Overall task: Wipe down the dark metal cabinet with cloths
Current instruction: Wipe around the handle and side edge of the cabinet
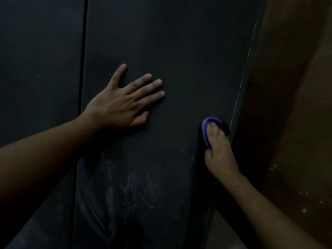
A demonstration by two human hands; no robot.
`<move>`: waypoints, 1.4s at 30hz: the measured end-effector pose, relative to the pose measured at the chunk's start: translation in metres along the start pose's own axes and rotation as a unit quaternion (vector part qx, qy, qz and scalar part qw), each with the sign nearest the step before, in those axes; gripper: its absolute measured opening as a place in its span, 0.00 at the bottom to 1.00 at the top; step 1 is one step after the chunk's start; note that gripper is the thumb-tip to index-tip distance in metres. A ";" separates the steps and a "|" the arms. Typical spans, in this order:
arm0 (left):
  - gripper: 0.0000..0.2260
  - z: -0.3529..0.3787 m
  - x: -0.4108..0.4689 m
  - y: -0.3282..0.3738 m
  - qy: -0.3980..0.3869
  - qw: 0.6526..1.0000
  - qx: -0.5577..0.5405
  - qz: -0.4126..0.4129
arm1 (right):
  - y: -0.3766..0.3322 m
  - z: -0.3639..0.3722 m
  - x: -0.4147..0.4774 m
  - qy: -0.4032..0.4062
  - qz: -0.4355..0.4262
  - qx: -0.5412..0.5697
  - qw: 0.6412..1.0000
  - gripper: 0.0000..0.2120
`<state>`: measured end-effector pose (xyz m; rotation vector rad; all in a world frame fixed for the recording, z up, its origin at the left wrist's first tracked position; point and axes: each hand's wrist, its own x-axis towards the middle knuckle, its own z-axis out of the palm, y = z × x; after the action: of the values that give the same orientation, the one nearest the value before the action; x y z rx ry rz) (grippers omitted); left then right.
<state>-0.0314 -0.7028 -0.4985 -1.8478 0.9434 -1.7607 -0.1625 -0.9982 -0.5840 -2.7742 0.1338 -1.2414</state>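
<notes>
Left hand [124, 103], fingers spread flat, braces the dark metal cabinet door [179, 51] while the right hand [218, 151] grips a purple cloth [206, 126] against the door's right edge, beside that hand.

A poorly lit indoor room; whether it belongs to a home or a workplace cannot be told. A tall dark metal cabinet [179, 42] fills most of the view. A narrow vertical gap [83, 69] divides its two panels, and pale dusty smears [129, 186] mark the lower front. Just beside its right edge stands a plain brown wall [296, 123] flecked with pale specks [303, 210].
</notes>
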 end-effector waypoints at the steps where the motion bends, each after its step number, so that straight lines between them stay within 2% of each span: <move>1: 0.29 0.001 0.000 0.000 0.002 1.000 0.001 -0.001 | -0.010 0.001 0.007 0.002 0.000 0.001 1.000 0.41; 4: 0.29 0.001 0.001 0.000 0.003 1.000 0.002 -0.003 | -0.025 0.012 0.008 -0.010 -0.037 0.001 0.999 0.41; 9: 0.29 0.001 0.000 0.001 -0.005 1.000 -0.002 -0.006 | -0.016 0.038 -0.045 -0.123 -0.123 -0.110 0.979 0.41; 11: 0.29 0.001 0.000 0.001 -0.003 1.000 -0.008 -0.009 | -0.013 0.044 -0.057 -0.128 -0.132 -0.121 0.975 0.40; 13: 0.29 0.001 -0.001 0.002 -0.003 1.000 -0.016 -0.016 | -0.013 0.046 -0.062 -0.121 -0.125 -0.096 0.980 0.38; 17: 0.29 -0.003 -0.001 0.003 -0.033 0.998 -0.039 -0.027 | -0.032 0.039 -0.059 -0.107 -0.079 0.026 0.991 0.36; 20: 0.28 -0.015 0.000 0.005 -0.077 0.987 -0.136 -0.046 | -0.048 0.030 -0.051 -0.104 -0.036 0.105 0.988 0.37; 23: 0.29 -0.041 -0.010 0.014 -0.108 0.941 -0.308 -0.092 | -0.076 0.012 -0.037 -0.085 -0.020 0.164 0.983 0.39; 26: 0.29 -0.070 -0.040 0.032 -0.089 0.853 -0.490 -0.156 | -0.114 -0.013 -0.026 -0.079 -0.014 0.232 0.969 0.39; 29: 0.33 -0.091 -0.069 0.049 -0.106 0.759 -0.605 -0.218 | -0.156 -0.027 -0.023 -0.112 0.000 0.360 0.926 0.34; 30: 0.33 -0.092 -0.071 0.055 -0.097 0.734 -0.627 -0.241 | -0.163 -0.029 -0.022 -0.129 0.006 0.390 0.912 0.33; 31: 0.33 -0.096 -0.080 0.053 -0.088 0.724 -0.630 -0.265 | -0.177 -0.030 -0.024 -0.148 0.005 0.415 0.898 0.33; 32: 0.32 -0.096 -0.083 0.053 -0.074 0.723 -0.626 -0.283 | -0.182 -0.030 -0.025 -0.171 -0.004 0.421 0.891 0.33; 33: 0.28 -0.096 -0.088 0.049 -0.064 0.739 -0.602 -0.295 | -0.186 -0.030 -0.027 -0.195 -0.023 0.420 0.886 0.34; 36: 0.16 -0.090 -0.113 0.024 -0.069 0.837 -0.457 -0.291 | -0.196 -0.039 -0.027 -0.222 -0.083 0.401 0.885 0.33; 38: 0.15 -0.087 -0.128 0.004 -0.082 0.851 -0.405 -0.324 | -0.195 -0.042 -0.016 -0.158 -0.108 0.382 0.904 0.29; 40: 0.15 -0.083 -0.136 -0.014 -0.067 0.853 -0.379 -0.353 | -0.191 -0.040 0.001 -0.058 -0.117 0.298 0.946 0.27; 42: 0.14 -0.084 -0.132 -0.028 -0.053 0.865 -0.352 -0.353 | -0.189 -0.042 0.019 -0.039 -0.129 0.193 0.972 0.29</move>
<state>-0.1046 -0.5767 -0.5611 -3.0398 1.0289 -1.7713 -0.1735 -0.8152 -0.5182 -2.5443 -0.4410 -1.0650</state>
